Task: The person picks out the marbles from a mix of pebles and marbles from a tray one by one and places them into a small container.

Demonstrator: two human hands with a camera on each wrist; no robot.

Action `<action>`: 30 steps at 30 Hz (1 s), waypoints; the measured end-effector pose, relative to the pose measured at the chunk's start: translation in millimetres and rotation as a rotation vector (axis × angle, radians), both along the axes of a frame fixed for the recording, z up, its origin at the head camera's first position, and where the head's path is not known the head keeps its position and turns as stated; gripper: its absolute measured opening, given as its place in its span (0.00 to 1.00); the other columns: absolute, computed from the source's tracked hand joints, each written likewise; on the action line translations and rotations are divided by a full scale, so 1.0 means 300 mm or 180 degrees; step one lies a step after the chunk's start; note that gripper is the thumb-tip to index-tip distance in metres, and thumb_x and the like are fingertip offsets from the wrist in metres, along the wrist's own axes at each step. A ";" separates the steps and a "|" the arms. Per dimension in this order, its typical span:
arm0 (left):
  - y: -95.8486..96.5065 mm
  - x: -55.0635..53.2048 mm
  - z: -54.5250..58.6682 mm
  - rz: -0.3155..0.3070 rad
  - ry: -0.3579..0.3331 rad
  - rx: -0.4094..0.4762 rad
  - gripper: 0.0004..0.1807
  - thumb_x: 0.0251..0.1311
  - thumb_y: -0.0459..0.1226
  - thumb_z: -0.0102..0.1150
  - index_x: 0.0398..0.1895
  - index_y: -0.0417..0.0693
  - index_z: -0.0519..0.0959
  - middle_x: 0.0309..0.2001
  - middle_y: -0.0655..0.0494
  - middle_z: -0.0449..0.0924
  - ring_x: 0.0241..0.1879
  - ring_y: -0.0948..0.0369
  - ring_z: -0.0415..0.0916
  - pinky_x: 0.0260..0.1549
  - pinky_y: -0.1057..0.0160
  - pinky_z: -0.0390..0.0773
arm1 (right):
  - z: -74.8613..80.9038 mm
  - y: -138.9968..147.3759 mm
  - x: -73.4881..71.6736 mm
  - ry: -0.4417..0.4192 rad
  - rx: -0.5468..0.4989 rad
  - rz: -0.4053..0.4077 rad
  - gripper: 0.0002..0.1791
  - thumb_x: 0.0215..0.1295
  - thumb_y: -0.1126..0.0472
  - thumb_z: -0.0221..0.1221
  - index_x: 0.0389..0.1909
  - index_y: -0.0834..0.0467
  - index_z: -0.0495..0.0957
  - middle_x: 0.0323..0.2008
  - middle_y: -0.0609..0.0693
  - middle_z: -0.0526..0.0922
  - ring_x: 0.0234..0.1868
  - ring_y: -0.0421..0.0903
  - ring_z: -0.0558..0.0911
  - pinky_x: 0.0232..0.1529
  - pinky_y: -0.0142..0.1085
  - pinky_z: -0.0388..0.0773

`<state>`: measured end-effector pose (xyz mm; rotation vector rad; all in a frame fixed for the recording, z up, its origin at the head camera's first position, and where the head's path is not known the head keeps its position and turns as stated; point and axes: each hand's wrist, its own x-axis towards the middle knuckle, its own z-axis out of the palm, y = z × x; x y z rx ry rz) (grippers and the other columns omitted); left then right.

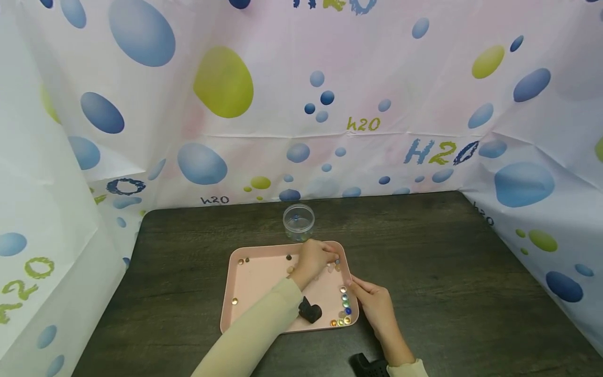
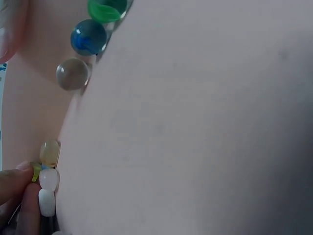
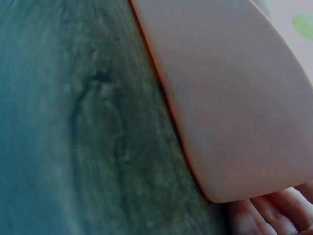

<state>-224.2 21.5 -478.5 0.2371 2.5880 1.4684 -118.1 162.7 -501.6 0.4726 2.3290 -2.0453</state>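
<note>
A pink rectangular tray (image 1: 254, 293) lies on the dark table. My left hand (image 1: 312, 262) reaches over it to the far right corner. In the left wrist view, its fingertips pinch a small yellow-green marble (image 2: 35, 171), partly hidden, beside pale oval stones (image 2: 48, 179) along the rim. My right hand (image 1: 375, 305) grips the tray's right edge, thumb at the rim; in the right wrist view its fingers (image 3: 274, 215) are beneath the edge. A clear marble (image 2: 72, 74), a blue marble (image 2: 88, 37) and a green marble (image 2: 105, 9) line the right side.
A clear round tub (image 1: 299, 222) stands behind the tray. More marbles (image 1: 341, 321) line the near right corner; several small beads (image 1: 241, 261) lie at the left and far side. Black wrist cameras (image 1: 310, 310) ride on both wrists. A printed white curtain (image 1: 282, 104) surrounds the table.
</note>
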 end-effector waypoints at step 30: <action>-0.116 -0.065 0.141 0.0289 -0.0600 0.1401 0.15 0.53 0.42 0.66 0.43 0.47 0.84 0.40 0.53 0.85 0.43 0.61 0.82 0.49 0.57 0.77 | -0.007 -0.001 -0.009 0.0034 0.0417 -0.0100 0.22 0.57 0.48 0.63 0.48 0.58 0.81 0.49 0.56 0.81 0.55 0.52 0.77 0.54 0.46 0.75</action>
